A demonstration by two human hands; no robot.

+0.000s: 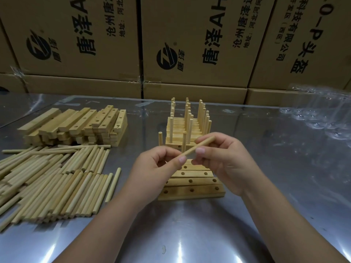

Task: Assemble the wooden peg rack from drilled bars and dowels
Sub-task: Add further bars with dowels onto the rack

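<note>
A row of drilled wooden bars [191,190] lies side by side at the table's middle. The far bars carry upright dowels [190,118]; the near ones show bare holes. Both hands hold one loose dowel [197,147] slanted above the bars. My left hand [157,168] pinches its lower end. My right hand [226,160] pinches it further up, and the upper end sticks out past the fingers. Two dowels stand in the bar just behind my hands.
A heap of loose dowels [51,179] lies at the left. Behind it is a stack of drilled bars [76,128]. Printed cardboard boxes [190,44] wall off the back. Crumpled clear plastic [319,114] lies at the right on the shiny metal table [190,234].
</note>
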